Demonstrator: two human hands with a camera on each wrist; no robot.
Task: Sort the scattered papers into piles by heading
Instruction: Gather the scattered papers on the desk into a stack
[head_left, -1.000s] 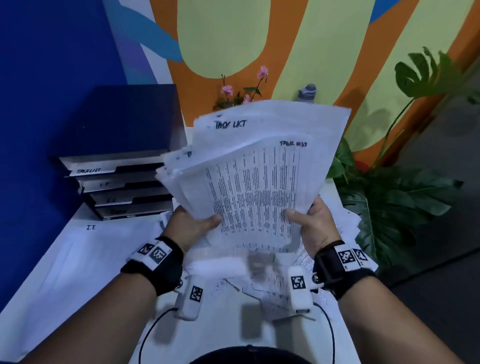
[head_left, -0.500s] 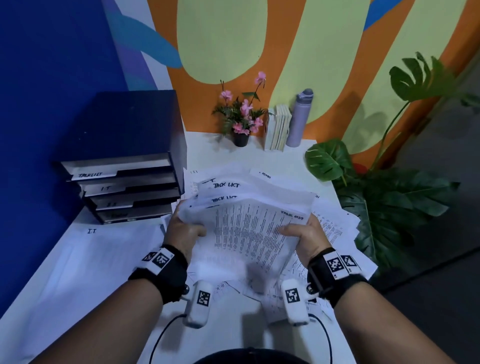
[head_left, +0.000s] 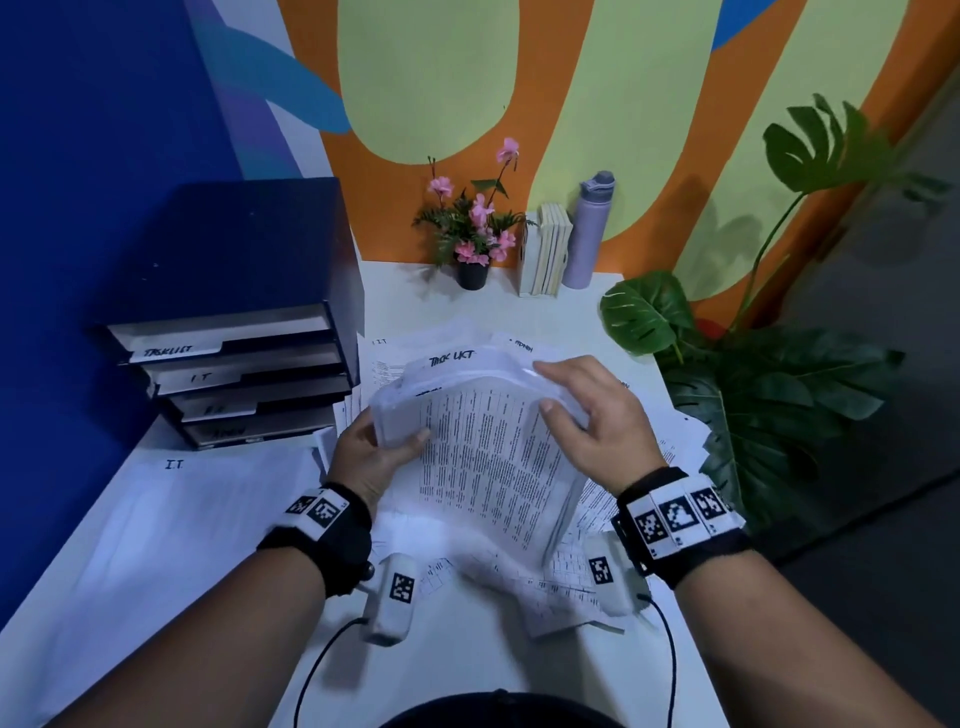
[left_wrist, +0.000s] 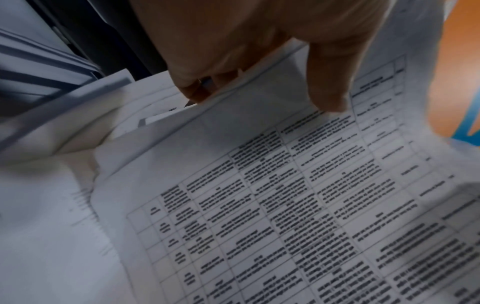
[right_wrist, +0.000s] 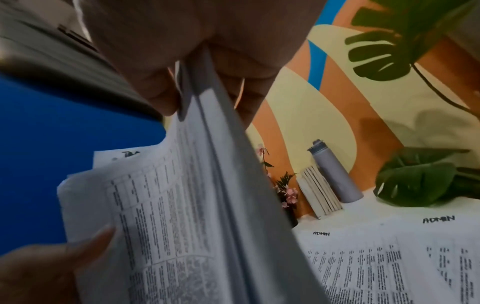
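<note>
While held above the table (head_left: 467, 296), stack (head_left: 493, 457) of printed sheets, top heading "TASK LIST": left hand (head_left: 371, 457) grip pinches its left edge, thumb on top; right hand (head_left: 597, 421) grip clamps its far right edge. Loose papers (head_left: 597, 530) beneath; "IT" pile (head_left: 171, 519) left; labelled trays (head_left: 228, 384) behind.

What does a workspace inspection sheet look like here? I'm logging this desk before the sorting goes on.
Surface: white desk, largely papered.
Job's things: sheaf of papers held up, top heading reads like TASK LIST; IT-headed sheets left; ADMIN-headed sheets right.
Clutter: labelled tray stack, flower pot, books, purple bottle.
Grippers: left hand and right hand grip the sheaf.
Cables: wrist camera leads over desk.
Surroundings: painted wall, monstera plant.
</note>
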